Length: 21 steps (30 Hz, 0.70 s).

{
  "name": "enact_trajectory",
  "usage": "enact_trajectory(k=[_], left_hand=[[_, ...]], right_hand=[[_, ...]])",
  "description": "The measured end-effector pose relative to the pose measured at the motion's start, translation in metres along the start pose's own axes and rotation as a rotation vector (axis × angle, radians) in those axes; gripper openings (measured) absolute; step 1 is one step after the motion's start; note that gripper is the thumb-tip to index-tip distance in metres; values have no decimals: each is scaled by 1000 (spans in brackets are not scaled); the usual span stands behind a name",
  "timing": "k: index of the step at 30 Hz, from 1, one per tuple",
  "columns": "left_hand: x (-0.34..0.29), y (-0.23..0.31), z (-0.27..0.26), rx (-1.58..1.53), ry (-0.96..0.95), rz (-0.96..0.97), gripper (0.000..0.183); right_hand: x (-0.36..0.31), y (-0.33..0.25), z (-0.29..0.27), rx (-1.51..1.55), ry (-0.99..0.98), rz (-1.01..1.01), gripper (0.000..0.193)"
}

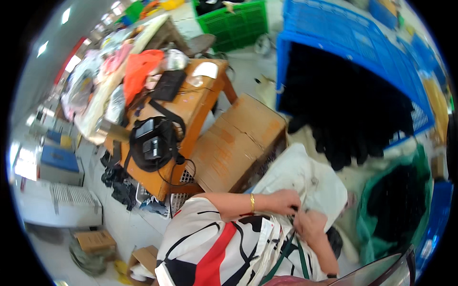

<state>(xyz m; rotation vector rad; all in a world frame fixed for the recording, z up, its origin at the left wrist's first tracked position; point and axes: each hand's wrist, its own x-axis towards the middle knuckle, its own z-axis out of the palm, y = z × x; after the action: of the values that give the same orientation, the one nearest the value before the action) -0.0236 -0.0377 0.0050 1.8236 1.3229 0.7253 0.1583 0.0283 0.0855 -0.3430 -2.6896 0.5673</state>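
Observation:
My left hand [285, 202], with a gold bracelet on its wrist, is closed in front of my body, fingers curled in. Just below and to its right, my right hand [310, 224] is closed too. A tiny dark bit shows between the two hands, too small to name. Beneath and beyond them a white cloth or sack [312, 178] lies spread. Past it, a blue plastic crate [329, 28] lies tipped, with many black cloth pieces [338, 100] spilling from its mouth toward me.
To the left of the crate stands a cardboard box [236, 143]. A wooden table [202, 102] bears a black bag [152, 143] with a cable. On the right is a green sack [365, 226] of dark pieces. A green crate [234, 24] stands at the back.

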Motion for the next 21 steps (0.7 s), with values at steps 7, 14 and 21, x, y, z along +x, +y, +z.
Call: enact_trajectory(k=[7,14,21], left_hand=[[18,-3,-34,-149,366,3,17],[14,-8,-63,18,511,28,15],[16,-20,-36,-279,397,-173,13]], right_hand=[[-4,28,-10,1545,223,795,13],[-46,73,-90,2006,965,341,17],[-52,81,-75,1254,1149,632,9]])
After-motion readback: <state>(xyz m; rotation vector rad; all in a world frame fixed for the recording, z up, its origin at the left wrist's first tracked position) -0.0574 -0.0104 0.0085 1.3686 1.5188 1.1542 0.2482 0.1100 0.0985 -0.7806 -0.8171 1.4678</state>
